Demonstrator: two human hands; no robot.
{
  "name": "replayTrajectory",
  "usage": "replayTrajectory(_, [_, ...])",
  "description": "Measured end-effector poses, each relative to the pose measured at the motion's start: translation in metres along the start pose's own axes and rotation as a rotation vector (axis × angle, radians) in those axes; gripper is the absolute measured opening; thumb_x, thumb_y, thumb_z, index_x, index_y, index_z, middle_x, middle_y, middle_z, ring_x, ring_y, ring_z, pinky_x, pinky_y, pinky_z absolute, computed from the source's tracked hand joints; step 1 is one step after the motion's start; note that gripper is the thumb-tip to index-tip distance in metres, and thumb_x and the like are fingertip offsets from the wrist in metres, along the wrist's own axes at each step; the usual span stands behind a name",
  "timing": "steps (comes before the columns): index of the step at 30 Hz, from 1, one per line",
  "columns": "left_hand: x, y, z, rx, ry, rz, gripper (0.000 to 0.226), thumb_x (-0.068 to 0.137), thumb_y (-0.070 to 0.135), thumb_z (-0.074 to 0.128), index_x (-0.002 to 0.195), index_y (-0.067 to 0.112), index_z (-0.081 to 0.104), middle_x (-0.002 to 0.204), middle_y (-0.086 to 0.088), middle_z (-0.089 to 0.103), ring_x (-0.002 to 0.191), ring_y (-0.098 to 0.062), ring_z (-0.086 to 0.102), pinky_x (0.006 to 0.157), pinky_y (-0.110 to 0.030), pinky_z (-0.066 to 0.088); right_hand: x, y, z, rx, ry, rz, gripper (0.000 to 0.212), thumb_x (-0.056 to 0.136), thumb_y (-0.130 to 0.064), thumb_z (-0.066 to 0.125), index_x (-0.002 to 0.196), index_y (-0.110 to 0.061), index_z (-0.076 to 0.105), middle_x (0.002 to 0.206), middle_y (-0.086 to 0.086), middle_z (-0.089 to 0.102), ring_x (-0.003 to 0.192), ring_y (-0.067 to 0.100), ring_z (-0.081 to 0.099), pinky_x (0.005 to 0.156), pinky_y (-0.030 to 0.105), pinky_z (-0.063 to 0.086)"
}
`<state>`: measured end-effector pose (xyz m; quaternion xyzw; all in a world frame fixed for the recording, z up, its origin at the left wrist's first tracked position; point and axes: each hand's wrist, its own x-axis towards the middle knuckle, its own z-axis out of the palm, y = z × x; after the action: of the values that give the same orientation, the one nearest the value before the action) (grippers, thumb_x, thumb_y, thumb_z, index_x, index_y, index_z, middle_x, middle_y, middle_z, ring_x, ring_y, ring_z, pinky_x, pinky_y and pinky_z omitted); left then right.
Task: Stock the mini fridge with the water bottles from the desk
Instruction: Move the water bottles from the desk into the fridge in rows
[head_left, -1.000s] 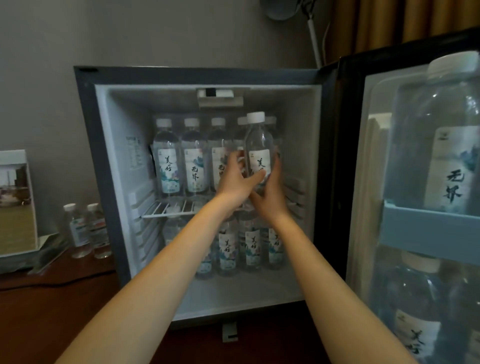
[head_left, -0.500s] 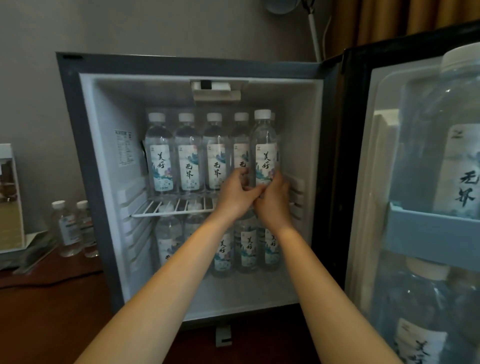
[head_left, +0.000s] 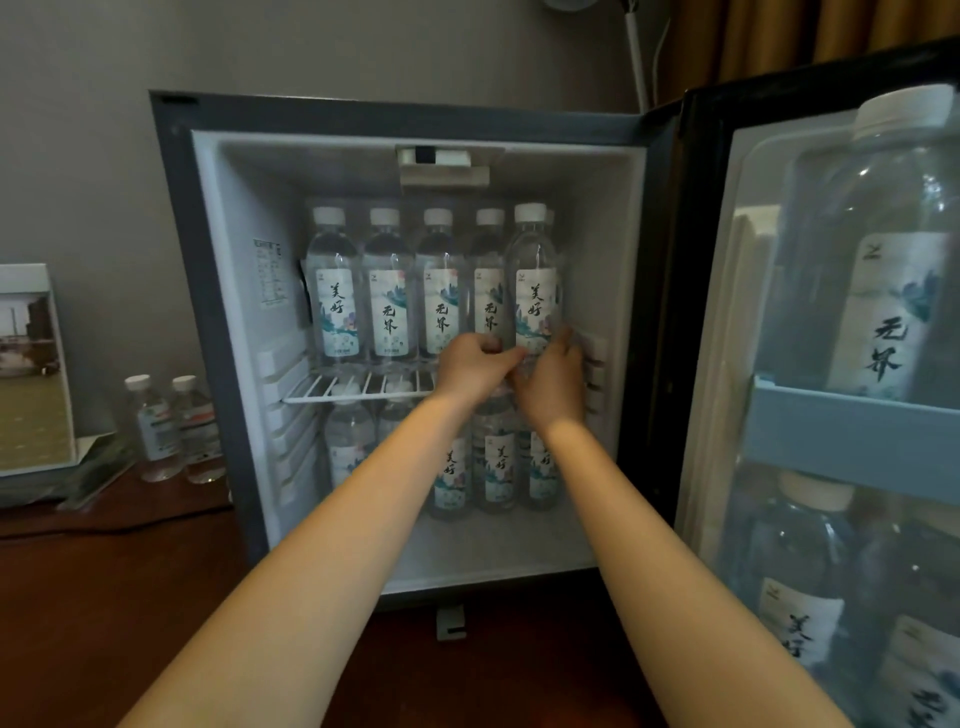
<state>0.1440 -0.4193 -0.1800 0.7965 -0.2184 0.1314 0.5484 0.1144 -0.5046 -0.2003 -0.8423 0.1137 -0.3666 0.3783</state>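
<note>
Gripping a clear plastic white-capped water bottle (head_left: 535, 275) low, our left hand (head_left: 475, 366) and right hand (head_left: 553, 379) stand it on the white wire shelf (head_left: 358, 391) of the grey mini fridge (head_left: 218, 312).

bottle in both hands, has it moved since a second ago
Yes. The bottle has gone down and back toward the wire shelf, its cap now level with the row's caps; earlier it stood higher.

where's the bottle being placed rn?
Head view: clear plastic water bottle stands at the right end of the white wire shelf, held by both hands.
</note>
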Motion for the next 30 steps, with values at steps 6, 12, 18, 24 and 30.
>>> replayTrajectory(6, [-0.028, -0.017, -0.026, -0.107, 0.179, 0.016, 0.009, 0.090, 0.022, 0.056, 0.093, 0.021, 0.065, 0.098, -0.001, 0.068, 0.093, -0.017, 0.063, 0.081, -0.029, 0.050, -0.049, 0.004, 0.015, -0.022, 0.229, -0.168, 0.067, 0.087, -0.028, 0.060, 0.143, -0.010, 0.027, 0.135, 0.018, 0.039, 0.127, 0.035, 0.034, 0.102, 0.031, 0.021])
replayTrajectory(12, [-0.090, -0.065, -0.096, -0.197, 0.435, 0.185, 0.028, 0.091, 0.009, 0.052, 0.084, 0.035, 0.060, 0.072, 0.008, 0.064, 0.062, -0.005, 0.066, 0.062, -0.022, 0.054, -0.100, -0.010, 0.050, 0.076, 0.012, -0.346, 0.028, 0.092, -0.022, 0.052, 0.114, -0.005, 0.056, 0.107, 0.014, 0.058, 0.100, 0.027, 0.055, 0.079, 0.033, 0.042])
replayTrajectory(18, [-0.133, -0.131, -0.176, -0.144, 0.651, 0.001, 0.025, 0.094, 0.008, 0.046, 0.083, 0.026, 0.059, 0.067, 0.000, 0.061, 0.054, -0.010, 0.061, 0.059, -0.030, 0.050, -0.157, -0.040, 0.102, 0.089, -0.334, -0.513, 0.024, 0.094, -0.021, 0.050, 0.077, -0.006, 0.059, 0.072, 0.012, 0.058, 0.069, 0.028, 0.055, 0.060, 0.035, 0.035])
replayTrajectory(24, [-0.158, -0.193, -0.225, -0.064, 0.673, -0.211, 0.017, 0.094, 0.009, 0.046, 0.094, 0.018, 0.060, 0.070, 0.002, 0.063, 0.053, -0.007, 0.060, 0.053, -0.025, 0.047, -0.194, -0.067, 0.153, 0.139, -0.531, -0.483, 0.024, 0.094, -0.025, 0.050, 0.082, -0.011, 0.066, 0.070, 0.009, 0.065, 0.069, 0.024, 0.060, 0.062, 0.035, 0.041])
replayTrajectory(30, [-0.158, -0.234, -0.252, -0.084, 0.708, -0.303, 0.016, 0.094, 0.009, 0.046, 0.099, 0.019, 0.056, 0.070, 0.000, 0.062, 0.056, -0.011, 0.060, 0.053, -0.024, 0.046, -0.204, -0.091, 0.200, 0.116, -0.683, -0.450, 0.021, 0.093, -0.029, 0.049, 0.095, -0.018, 0.066, 0.081, 0.003, 0.068, 0.075, 0.019, 0.061, 0.066, 0.032, 0.048])
